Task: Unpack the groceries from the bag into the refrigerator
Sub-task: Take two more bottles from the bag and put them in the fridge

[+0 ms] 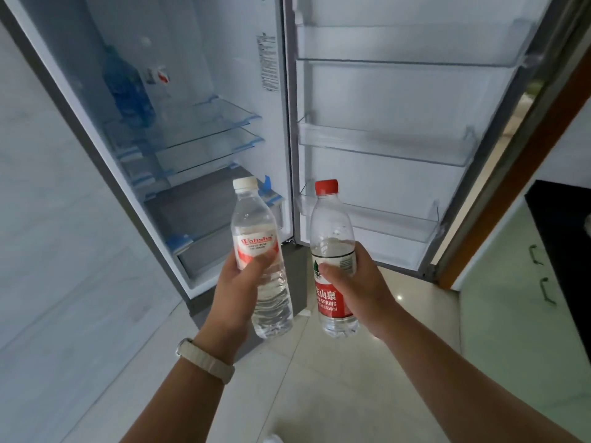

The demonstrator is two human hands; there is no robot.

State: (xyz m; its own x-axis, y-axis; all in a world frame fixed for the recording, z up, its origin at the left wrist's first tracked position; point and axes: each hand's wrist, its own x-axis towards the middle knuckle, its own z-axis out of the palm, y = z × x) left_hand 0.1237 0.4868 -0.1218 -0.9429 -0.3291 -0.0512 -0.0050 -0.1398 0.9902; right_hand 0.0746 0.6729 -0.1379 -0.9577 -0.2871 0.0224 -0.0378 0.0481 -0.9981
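Head view: left hand (238,289) grips white-cap bottle (252,219), right hand (358,282) grips red-cap bottle (331,225), both upright before open fridge (243,75). Lowest door bin (383,215) nearest: lower each upright, base first. Blue shape (128,87) inside, probably bottle.

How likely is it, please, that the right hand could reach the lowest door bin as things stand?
Probably yes: the door stands wide open, and nothing lies between the bin and the right hand, whose grip holds a red-capped bottle just before it.

Glossy pale floor tiles (319,378), a grey-white wall (48,219) left, green cabinet (499,314) under a black countertop (563,219) right.
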